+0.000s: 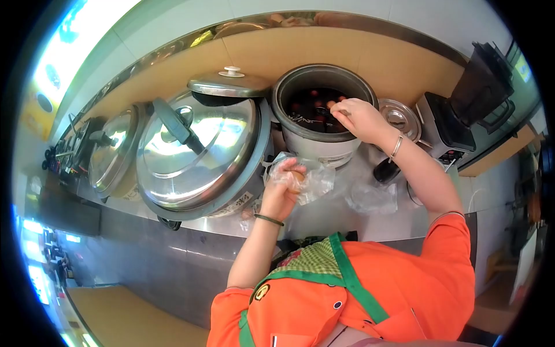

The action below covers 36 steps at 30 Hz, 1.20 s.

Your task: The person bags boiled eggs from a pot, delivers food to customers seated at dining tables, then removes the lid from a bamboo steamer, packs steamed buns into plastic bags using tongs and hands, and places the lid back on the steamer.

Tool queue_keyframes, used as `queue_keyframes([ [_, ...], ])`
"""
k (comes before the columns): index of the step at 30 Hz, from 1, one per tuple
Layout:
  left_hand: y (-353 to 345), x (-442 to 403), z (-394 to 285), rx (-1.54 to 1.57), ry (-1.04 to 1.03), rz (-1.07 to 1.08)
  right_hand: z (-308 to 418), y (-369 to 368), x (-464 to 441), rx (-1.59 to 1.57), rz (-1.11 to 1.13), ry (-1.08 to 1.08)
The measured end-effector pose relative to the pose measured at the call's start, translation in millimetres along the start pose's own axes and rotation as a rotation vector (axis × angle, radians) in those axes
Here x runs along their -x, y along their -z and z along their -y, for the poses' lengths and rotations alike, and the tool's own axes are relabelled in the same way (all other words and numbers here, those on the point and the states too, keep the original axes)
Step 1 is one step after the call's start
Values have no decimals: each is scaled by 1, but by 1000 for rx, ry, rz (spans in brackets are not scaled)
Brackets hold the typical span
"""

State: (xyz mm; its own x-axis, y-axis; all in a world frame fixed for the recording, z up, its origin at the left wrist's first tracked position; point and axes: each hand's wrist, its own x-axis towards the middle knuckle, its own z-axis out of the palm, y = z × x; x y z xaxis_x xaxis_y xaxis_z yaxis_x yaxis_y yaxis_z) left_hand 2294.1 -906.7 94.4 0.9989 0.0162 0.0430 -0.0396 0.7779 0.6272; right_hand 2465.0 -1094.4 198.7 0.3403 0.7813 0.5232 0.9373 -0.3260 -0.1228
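Observation:
My left hand [284, 184] is closed round a clear plastic bag [315, 180] with a brownish round thing inside, in front of an open cooker. That cooker [321, 147] has a pale body and holds dark liquid [309, 104] with several round brown things, perhaps eggs, in it. Over its right rim, my right hand [359, 118] has its fingers pinched on a thin handle, whose lower end is lost in the pot. Another clear plastic bag [373, 196] lies flat on the steel counter, to the right of the held one.
A large steel-lidded cooker [196, 156] stands at left, with a smaller lidded pot [113, 153] beyond it. Behind is a loose lid [228, 85] with a white knob. At right are a round metal lid [400, 118], a black-handled item [386, 171] and a blender [480, 87].

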Motion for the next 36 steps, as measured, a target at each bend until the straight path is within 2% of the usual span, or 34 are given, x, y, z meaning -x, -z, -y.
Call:
queue_keyframes([
  [2,1,-2,-1,-14,7,14,-5,-9,-4,-72,-165,-89],
  [3,1,-3,-2,-30,13,29,-5,-7,-5,-71,-167,-89],
  [6,2,-3,-2,-30,18,32,-6,-1,-4,-302,-210,-503],
  [10,-3,-3,-5,-45,24,10,0,15,0,-382,-361,-644],
  [15,-3,-6,-8,-63,35,63,38,50,0,-430,-360,-674],
  [20,-4,-12,-7,-37,50,48,68,67,8,-235,-309,-423],
  [23,-11,-12,-9,-12,66,26,81,75,10,-200,-356,-326],
  [27,-10,-14,-11,11,76,64,105,92,17,-266,-340,-355],
  [29,-3,-15,-9,26,90,76,115,95,28,-213,-319,-59],
  [30,-1,-14,-9,37,109,93,123,98,31,-223,-312,-55],
  [32,1,-12,-9,85,107,113,134,103,34,-75,-61,291],
  [34,-4,-11,-9,132,111,140,133,102,36,-47,-67,362],
  [36,-11,-11,-11,138,42,298,130,103,37,-10,-73,430],
])
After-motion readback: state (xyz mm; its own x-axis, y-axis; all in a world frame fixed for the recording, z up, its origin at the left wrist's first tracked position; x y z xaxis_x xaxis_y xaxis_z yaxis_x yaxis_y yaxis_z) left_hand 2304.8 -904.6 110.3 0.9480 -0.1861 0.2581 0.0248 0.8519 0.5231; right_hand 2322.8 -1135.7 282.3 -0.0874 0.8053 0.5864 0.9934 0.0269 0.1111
